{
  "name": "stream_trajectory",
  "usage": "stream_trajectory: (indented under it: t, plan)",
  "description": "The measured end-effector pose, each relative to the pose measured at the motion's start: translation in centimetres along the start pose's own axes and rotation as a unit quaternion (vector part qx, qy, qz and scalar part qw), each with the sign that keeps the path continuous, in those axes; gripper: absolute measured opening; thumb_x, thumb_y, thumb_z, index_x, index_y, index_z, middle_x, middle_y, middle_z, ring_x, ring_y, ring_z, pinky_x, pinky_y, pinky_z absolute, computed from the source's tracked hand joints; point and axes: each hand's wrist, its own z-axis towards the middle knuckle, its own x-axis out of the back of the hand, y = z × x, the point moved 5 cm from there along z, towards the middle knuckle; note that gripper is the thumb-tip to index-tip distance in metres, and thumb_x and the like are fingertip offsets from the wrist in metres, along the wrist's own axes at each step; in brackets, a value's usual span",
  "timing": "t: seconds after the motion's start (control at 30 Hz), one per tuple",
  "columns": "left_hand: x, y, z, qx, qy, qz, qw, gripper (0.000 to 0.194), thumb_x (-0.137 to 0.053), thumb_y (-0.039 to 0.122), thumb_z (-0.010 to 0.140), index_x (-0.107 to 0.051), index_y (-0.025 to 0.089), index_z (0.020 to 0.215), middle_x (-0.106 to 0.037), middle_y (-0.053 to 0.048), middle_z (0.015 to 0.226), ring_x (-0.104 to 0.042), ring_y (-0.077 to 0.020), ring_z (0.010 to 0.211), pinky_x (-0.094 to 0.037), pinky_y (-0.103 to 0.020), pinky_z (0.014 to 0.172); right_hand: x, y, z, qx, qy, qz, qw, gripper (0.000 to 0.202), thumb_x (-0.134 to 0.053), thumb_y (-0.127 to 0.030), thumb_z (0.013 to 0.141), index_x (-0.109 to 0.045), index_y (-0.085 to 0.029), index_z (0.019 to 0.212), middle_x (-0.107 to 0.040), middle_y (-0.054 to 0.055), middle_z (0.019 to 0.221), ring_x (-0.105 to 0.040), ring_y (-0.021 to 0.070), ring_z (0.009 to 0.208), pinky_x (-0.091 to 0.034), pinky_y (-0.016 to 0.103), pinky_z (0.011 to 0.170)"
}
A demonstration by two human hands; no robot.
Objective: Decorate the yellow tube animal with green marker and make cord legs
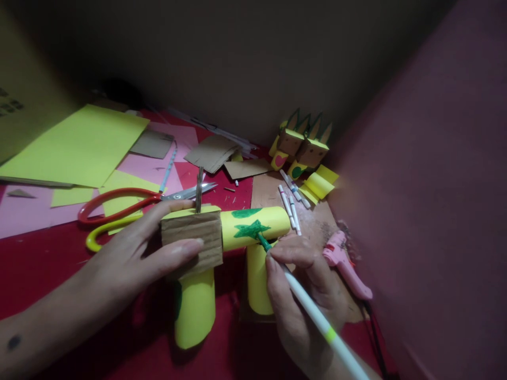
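My left hand point(137, 250) is closed around a brown cardboard block point(209, 237), the thumb across its front and the fingers behind its top edge. Yellow paper tubes point(277, 220) are joined to the block, one pointing right and others hanging down; a thin cardboard piece point(198, 192) stands up from its top. Between thumb and fingertips, my right hand point(304, 295) grips a white-barrelled green marker point(304, 301). Its tip touches a green star point(250, 229) on the right-hand tube. Above the star is another green patch point(245, 213).
Scissors point(119, 198) with red and yellow handles lie behind my left hand. Yellow sheets point(83, 145) and cardboard scraps point(212, 153) spread at the back. Two small cardboard figures point(312, 153), several markers point(287, 206) and a pink glue gun point(344, 264) lie to the right.
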Motion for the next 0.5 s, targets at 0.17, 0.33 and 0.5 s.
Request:
stream_trajectory:
  t: [0.17,0.33,0.5]
  plan:
    - [0.0,0.0,0.1,-0.009,-0.007,0.006,1.0,0.061,-0.074,0.049,0.075,-0.056,0.034,0.131,-0.074,-0.003,0.118,-0.075,-0.0269,0.099,-0.065,-0.03,0.074,-0.1,-0.2,0.2,0.003,-0.007,-0.015,1.0,0.024,-0.057,0.0,0.085,-0.058,-0.023,0.091,-0.06,-0.002,0.076,-0.06,0.0132,0.071,-0.051,0.029,0.067]
    - [-0.4,1.1,-0.5,0.024,0.002,0.007,1.0,0.067,-0.073,0.053,0.072,-0.053,0.031,0.132,-0.074,-0.005,0.118,-0.073,-0.0288,0.099,-0.064,-0.033,0.078,0.1,0.0,0.1,-0.008,0.01,-0.015,1.0,0.024,-0.058,-0.001,0.086,-0.06,-0.024,0.093,-0.062,-0.001,0.077,-0.062,0.0145,0.074,-0.05,0.03,0.068]
    - [-0.9,2.2,-1.1,0.059,0.01,0.006,0.998,0.07,-0.07,0.063,0.073,-0.052,0.03,0.132,-0.072,-0.005,0.123,-0.069,-0.0288,0.109,-0.061,-0.03,0.083,0.0,-0.1,0.0,-0.004,-0.011,-0.01,1.0,0.023,-0.058,-0.001,0.086,-0.06,-0.023,0.094,-0.063,0.0,0.078,-0.061,0.0149,0.072,-0.051,0.032,0.068]
